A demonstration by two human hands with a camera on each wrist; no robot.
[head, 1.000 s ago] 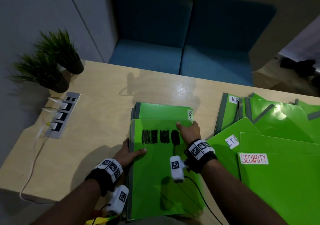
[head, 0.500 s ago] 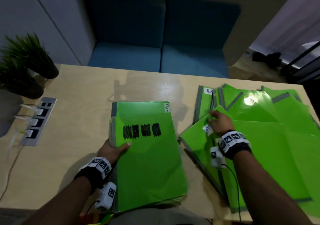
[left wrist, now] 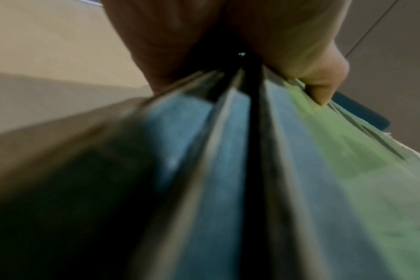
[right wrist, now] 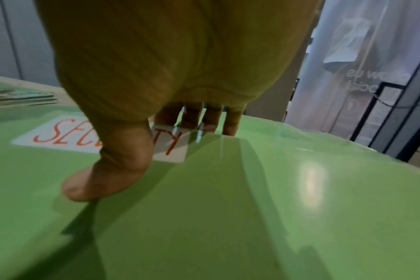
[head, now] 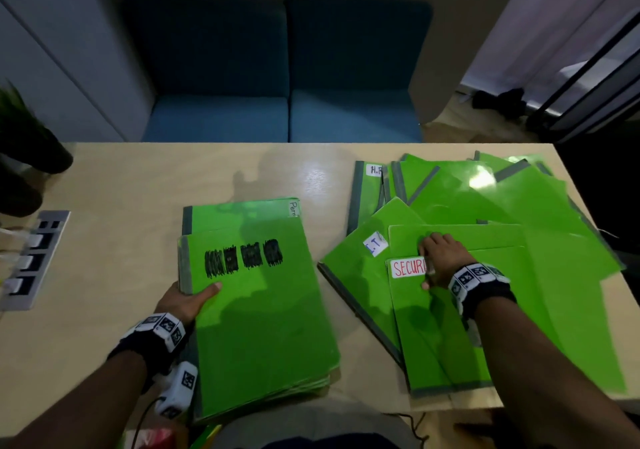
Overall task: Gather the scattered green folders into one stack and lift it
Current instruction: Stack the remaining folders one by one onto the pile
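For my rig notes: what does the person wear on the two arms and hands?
Both forearms are bare, with no sleeves or gloves. The left wrist and the right wrist each carry a black band with white blocks printed with black square markers. A small white camera unit with the same kind of marker hangs under the left wrist, with a thin black cable.

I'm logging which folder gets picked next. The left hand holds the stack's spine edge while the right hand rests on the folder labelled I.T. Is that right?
Not quite. The left hand does hold the stack at its spine edge, but the right hand rests on the SECURITY folder, not on the I.T. folder beside it. The right wrist view shows the thumb and fingers on the red SECURITY label.
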